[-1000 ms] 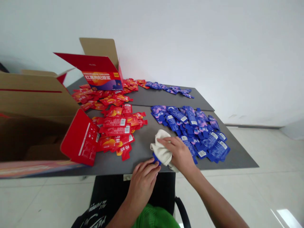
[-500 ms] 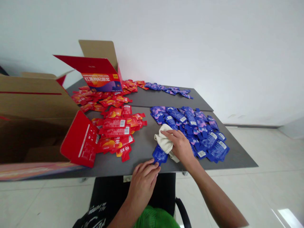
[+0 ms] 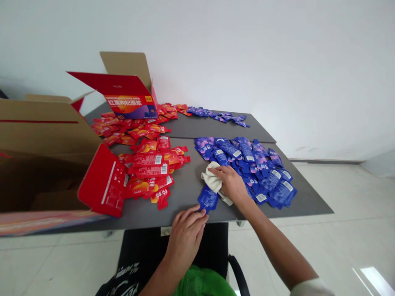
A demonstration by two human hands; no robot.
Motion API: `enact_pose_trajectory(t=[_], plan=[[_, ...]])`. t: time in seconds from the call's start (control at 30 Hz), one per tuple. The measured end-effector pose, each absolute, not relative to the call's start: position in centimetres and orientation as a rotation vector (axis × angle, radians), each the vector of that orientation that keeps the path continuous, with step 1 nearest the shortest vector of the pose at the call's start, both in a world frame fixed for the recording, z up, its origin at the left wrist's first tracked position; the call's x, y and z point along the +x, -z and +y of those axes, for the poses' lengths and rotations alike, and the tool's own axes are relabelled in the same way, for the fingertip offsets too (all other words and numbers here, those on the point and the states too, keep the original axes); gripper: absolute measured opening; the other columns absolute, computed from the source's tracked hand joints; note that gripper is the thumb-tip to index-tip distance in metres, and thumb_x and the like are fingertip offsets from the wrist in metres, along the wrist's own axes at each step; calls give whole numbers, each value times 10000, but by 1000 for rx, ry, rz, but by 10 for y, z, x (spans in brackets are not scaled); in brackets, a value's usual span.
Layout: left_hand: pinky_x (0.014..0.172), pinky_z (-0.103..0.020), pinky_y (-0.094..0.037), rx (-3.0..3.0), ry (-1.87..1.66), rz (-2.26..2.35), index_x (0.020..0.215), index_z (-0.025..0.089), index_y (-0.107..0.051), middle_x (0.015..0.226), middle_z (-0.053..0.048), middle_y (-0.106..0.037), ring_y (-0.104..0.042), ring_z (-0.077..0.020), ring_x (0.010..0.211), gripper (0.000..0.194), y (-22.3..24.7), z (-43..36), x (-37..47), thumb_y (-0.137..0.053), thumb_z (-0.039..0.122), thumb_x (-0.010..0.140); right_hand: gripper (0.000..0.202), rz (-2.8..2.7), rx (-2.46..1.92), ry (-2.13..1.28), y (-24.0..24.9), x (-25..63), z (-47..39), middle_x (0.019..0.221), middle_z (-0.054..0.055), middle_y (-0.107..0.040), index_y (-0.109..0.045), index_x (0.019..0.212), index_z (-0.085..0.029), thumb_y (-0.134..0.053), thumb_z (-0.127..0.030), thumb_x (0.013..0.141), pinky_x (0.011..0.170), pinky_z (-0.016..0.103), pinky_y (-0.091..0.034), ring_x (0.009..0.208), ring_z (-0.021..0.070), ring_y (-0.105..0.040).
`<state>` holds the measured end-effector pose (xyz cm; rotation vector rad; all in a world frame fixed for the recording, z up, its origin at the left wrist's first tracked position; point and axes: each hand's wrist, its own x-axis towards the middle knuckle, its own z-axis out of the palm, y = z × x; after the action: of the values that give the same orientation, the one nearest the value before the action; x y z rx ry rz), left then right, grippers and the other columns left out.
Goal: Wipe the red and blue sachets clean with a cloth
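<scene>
My right hand (image 3: 232, 185) is closed on a crumpled cream cloth (image 3: 211, 177), pressed over the upper end of a single blue pouch (image 3: 207, 199). That pouch lies flat near the table's front edge, its narrow neck pointing toward me. At the neck, the fingertips of my left hand (image 3: 187, 232) touch it, with the fingers stretched out flat side by side. The cloth hides the pouch's far end. Just right of my right hand spreads a heap of blue pouches (image 3: 247, 158). Left of the cloth lies a pile of red pouches (image 3: 151, 164).
A large open carton (image 3: 46, 139) stands at the left, its red flap (image 3: 103, 183) reaching toward the red pile. Behind it is a second open red box (image 3: 132, 105). A row of blue pouches (image 3: 219, 115) runs along the back of the grey table (image 3: 185, 197).
My right hand and the cloth have shifted slightly, showing a little more of the blue pouch. The view has moved a touch. My left hand stays at the pouch's neck.
</scene>
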<state>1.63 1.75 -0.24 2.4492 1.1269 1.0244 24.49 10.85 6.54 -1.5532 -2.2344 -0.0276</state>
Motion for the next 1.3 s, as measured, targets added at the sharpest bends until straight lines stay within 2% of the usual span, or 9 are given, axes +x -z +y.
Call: enact_pose_trajectory(t=[0.17,0.27,0.33,0.57,0.7,0.8,0.9,1.07,1.3], plan=[[982,-484,-506,2412,-1030,1128,1174,233,-741,1174,-37,-772,-657,-278,1179,302,2,17,17,-625,72,946,474,-2260,-1419,-30,-75,226,66,1274,80,-715,-646,1429,-273,-633,-115,982,920,383,-554,1037,265,-627],[959,-493,-501,2403,-985,1162,1074,226,-761,1095,-31,-774,-666,-280,1106,255,0,16,18,-635,61,927,457,-2383,-1384,-190,-63,216,47,1256,53,-726,-671,1393,-295,-677,-132,966,950,357,-558,1093,258,-635],[959,-489,-495,2397,-983,1155,1097,229,-756,1099,-27,-774,-663,-278,1115,272,-1,16,18,-633,56,927,453,-2384,-1414,-237,-53,217,51,1248,53,-728,-690,1369,-290,-700,-122,949,983,348,-551,1119,254,-639],[980,-494,-496,2398,-1015,1137,1199,237,-729,1220,-37,-766,-649,-284,1209,329,1,17,17,-632,63,936,485,-2300,-1590,-29,-62,241,114,1242,89,-738,-696,1372,-235,-625,-32,937,958,386,-556,1060,281,-647],[977,-486,-503,2392,-1034,1124,1201,236,-728,1219,-34,-767,-651,-280,1200,322,1,17,18,-634,70,941,463,-2224,-1553,24,-82,233,95,1264,96,-724,-676,1397,-236,-621,-77,966,942,412,-550,1036,287,-628],[970,-487,-507,2401,-1006,1158,1114,234,-751,1131,-42,-781,-663,-287,1147,275,-1,16,18,-647,67,921,458,-2312,-1428,-90,-82,218,59,1277,67,-721,-660,1410,-285,-651,-133,978,933,373,-559,1051,265,-628],[953,-495,-511,2411,-963,1205,1005,228,-763,1047,-52,-781,-672,-298,1091,229,-3,16,18,-659,57,895,455,-2404,-1403,-249,-68,211,41,1254,53,-732,-679,1381,-291,-676,-117,961,958,336,-563,1107,251,-638],[980,-476,-501,2384,-999,1142,1171,240,-744,1166,-32,-777,-654,-271,1188,312,-3,17,18,-643,68,931,482,-2314,-1510,-193,-49,228,77,1248,70,-730,-685,1381,-271,-677,-77,939,1001,340,-548,1110,245,-659],[973,-484,-503,2383,-1035,1138,1198,234,-736,1219,-35,-768,-655,-276,1194,321,1,17,18,-638,73,938,477,-2208,-1580,31,-75,240,106,1262,99,-735,-694,1374,-225,-611,-40,941,933,413,-553,1032,290,-639]])
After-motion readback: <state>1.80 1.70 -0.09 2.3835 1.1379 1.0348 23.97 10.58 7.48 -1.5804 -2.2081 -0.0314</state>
